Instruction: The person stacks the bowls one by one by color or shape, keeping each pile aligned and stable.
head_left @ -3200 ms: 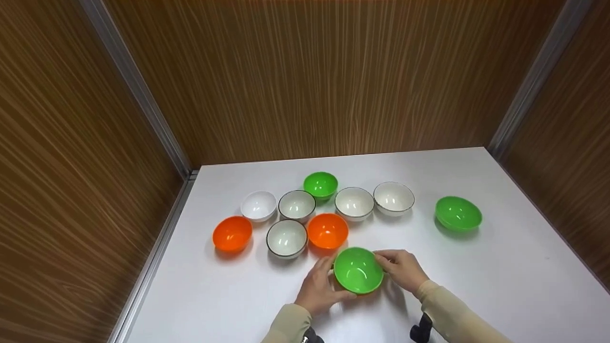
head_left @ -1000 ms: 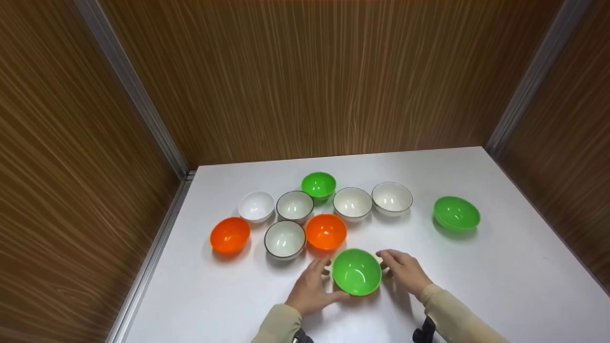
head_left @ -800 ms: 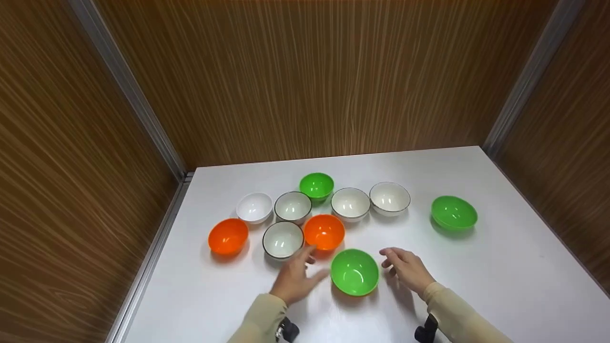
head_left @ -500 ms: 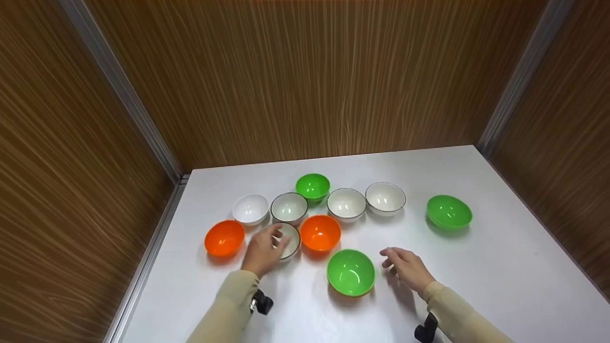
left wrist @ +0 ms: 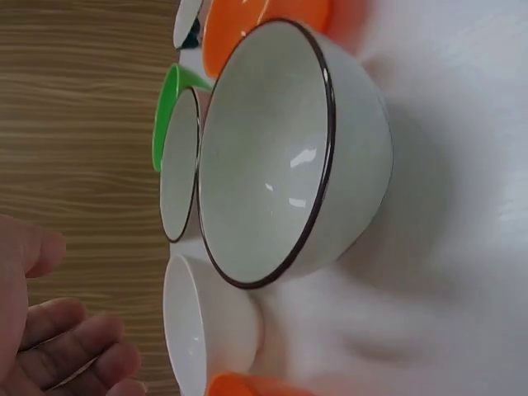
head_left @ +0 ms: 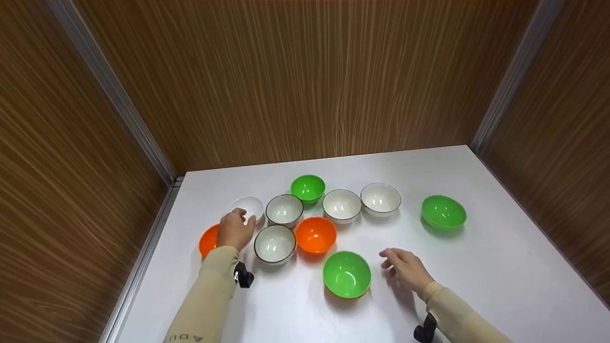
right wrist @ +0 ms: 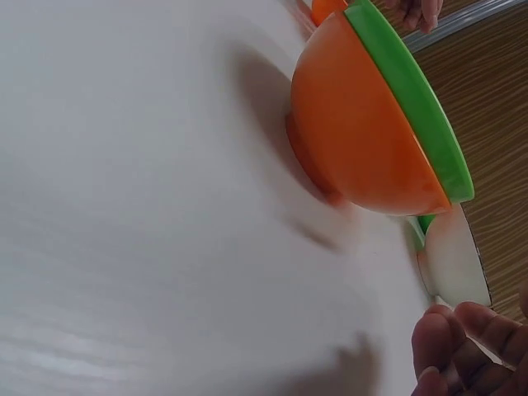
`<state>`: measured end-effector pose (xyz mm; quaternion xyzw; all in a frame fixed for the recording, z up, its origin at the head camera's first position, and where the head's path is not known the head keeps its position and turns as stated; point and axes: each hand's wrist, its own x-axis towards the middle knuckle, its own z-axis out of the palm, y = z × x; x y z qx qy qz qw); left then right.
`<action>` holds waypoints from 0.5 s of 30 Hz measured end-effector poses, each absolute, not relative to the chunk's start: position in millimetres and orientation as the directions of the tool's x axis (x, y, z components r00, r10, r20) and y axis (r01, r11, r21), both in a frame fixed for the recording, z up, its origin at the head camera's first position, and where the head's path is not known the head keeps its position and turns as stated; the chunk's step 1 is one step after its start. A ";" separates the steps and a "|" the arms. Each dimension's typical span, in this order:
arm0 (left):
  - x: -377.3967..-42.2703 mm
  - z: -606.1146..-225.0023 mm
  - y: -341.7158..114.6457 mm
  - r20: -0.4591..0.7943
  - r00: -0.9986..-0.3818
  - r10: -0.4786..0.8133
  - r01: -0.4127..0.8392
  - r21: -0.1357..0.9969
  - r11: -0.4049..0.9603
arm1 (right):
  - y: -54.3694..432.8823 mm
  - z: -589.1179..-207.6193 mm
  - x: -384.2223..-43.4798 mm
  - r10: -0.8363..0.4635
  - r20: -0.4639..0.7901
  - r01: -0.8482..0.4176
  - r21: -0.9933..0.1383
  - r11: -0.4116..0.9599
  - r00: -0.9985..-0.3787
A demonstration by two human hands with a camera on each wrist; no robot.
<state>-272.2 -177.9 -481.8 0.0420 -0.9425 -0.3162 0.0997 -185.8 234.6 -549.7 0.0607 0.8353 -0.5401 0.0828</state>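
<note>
My left hand (head_left: 236, 229) hovers at the left with its fingers relaxed, over the near edge of a plain white bowl (head_left: 251, 205) and partly covering an orange bowl (head_left: 208, 243). Nothing shows in its grasp in the left wrist view, where the fingers (left wrist: 78, 351) are spread beside the bowls. A green bowl (head_left: 347, 275) sits nested inside an orange bowl (right wrist: 355, 124), close to the front of the table. To the right of this pair my right hand (head_left: 407, 270) stays apart from it, fingers loosely bent and holding nothing.
Dark-rimmed pale bowls stand behind and left of the nested pair, among them a near one (head_left: 275, 244) and a far right one (head_left: 381, 198). Another orange bowl (head_left: 316, 235) sits between. Green bowls stand at the back (head_left: 308, 188) and right (head_left: 443, 212). Wood-grain walls (head_left: 324, 81) enclose the table.
Both hands have let go of the nested green bowl. My left hand has moved left and away from me to the white bowl; the right has drawn slightly aside and stays there.
</note>
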 end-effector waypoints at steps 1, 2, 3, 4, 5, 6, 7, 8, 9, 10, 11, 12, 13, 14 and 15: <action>-275.6 -482.4 -180.8 0.176 -0.972 -0.155 -0.024 0.584 0.812 | 234.6 -549.5 -185.9 0.014 -0.205 0.193 -0.892 0.409 -0.979; -279.0 -483.2 -183.6 0.183 -0.968 -0.169 -0.037 0.564 0.825 | 234.7 -549.5 -186.1 0.015 -0.205 0.193 -0.891 0.411 -0.979; -282.3 -483.8 -186.2 0.188 -0.965 -0.180 -0.050 0.544 0.837 | 234.8 -549.4 -186.3 0.015 -0.206 0.193 -0.890 0.414 -0.978; -285.2 -485.0 -188.8 0.191 -0.963 -0.192 -0.065 0.524 0.849 | 234.6 -550.0 -186.2 0.015 -0.208 0.195 -0.888 0.416 -0.978; -288.0 -486.2 -191.1 0.188 -0.962 -0.198 -0.078 0.506 0.859 | 234.4 -550.6 -186.3 0.015 -0.209 0.196 -0.887 0.418 -0.978; -290.5 -487.6 -193.0 0.184 -0.962 -0.204 -0.090 0.488 0.868 | 234.2 -551.1 -186.6 0.016 -0.209 0.196 -0.888 0.417 -0.978; -292.9 -489.0 -194.5 0.171 -0.963 -0.209 -0.105 0.474 0.874 | 234.2 -551.6 -186.9 0.017 -0.209 0.197 -0.888 0.416 -0.978; -295.1 -490.6 -195.5 0.151 -0.965 -0.213 -0.122 0.463 0.878 | 234.2 -552.1 -187.2 0.017 -0.209 0.197 -0.888 0.416 -0.978; -297.1 -492.3 -196.1 0.132 -0.968 -0.215 -0.134 0.454 0.881 | 234.2 -552.6 -187.6 0.016 -0.209 0.197 -0.888 0.416 -0.978; -299.0 -494.2 -196.4 0.109 -0.970 -0.217 -0.147 0.446 0.883 | 234.1 -553.0 -188.1 0.017 -0.207 0.196 -0.887 0.418 -0.978; -300.4 -496.2 -196.4 0.088 -0.972 -0.216 -0.157 0.440 0.884 | 234.0 -553.3 -188.4 0.016 -0.206 0.194 -0.887 0.420 -0.978; -301.9 -498.2 -196.2 0.069 -0.974 -0.217 -0.166 0.435 0.885 | 233.8 -553.4 -188.7 0.015 -0.206 0.193 -0.886 0.421 -0.978; -303.3 -500.4 -196.0 0.050 -0.975 -0.216 -0.174 0.434 0.884 | 233.6 -553.5 -188.9 0.013 -0.204 0.191 -0.886 0.423 -0.979; -304.6 -502.6 -195.6 0.036 -0.975 -0.217 -0.181 0.431 0.884 | 233.2 -553.7 -189.3 0.011 -0.202 0.188 -0.886 0.424 -0.979; -305.9 -504.8 -195.5 0.028 -0.976 -0.217 -0.184 0.429 0.884 | 232.8 -553.9 -189.7 0.007 -0.201 0.185 -0.886 0.425 -0.979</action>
